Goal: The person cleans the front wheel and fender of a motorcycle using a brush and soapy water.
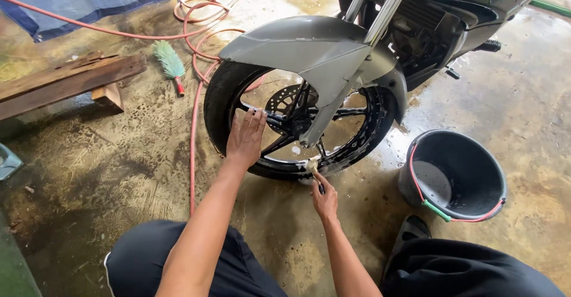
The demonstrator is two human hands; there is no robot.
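Crouching at motorcycle front wheel [297, 118] on wet concrete floor [119, 172]. Left hand [245, 139] resting flat on tyre and rim, fingers spread, gripping nothing. Right hand [325, 199] closing its grip on small brush [313, 169], soapy bristles touching lower rim. Grey mudguard [303, 50] sitting over wheel. Black bucket [455, 175] standing near, to the right. Orange hose [193, 124] trailing behind wheel; green hand broom [169, 62] lying beyond.

Soft daylight, sharp focus, glare on wet floor [523, 112], edges bowed.
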